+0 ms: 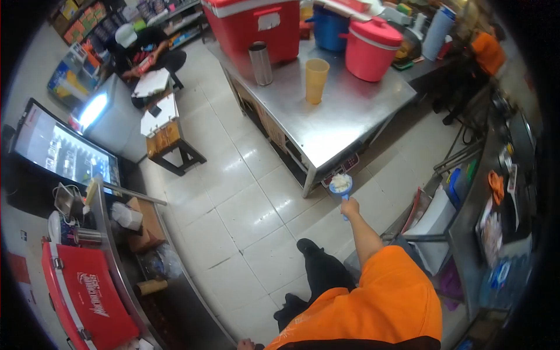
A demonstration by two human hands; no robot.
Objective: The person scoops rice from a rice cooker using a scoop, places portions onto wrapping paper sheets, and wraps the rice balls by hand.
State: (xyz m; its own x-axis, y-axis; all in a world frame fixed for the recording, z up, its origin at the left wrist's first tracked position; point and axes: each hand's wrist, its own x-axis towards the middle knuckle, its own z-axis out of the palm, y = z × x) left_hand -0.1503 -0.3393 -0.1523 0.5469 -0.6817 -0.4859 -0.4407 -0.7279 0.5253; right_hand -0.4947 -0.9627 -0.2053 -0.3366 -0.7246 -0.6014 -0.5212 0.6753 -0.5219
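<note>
My right hand (350, 207) is stretched out ahead over the floor, closed round the handle of a blue scoop (344, 191). A heap of white food (340, 182), perhaps rice, fills the scoop's bowl. The scoop is held just off the near corner of a steel table (332, 131), apart from it. Only a small part of my left hand (246, 345) shows at the bottom edge, low by my body; its fingers are too cut off to read.
On the steel table stand a red cooler (256, 35), a steel tumbler (261, 64), a yellow cup (316, 81) and a pink lidded bucket (373, 49). A shelf with another red cooler (87, 297) lines the left. One person (143, 49) sits far left; another (487, 55) is far right.
</note>
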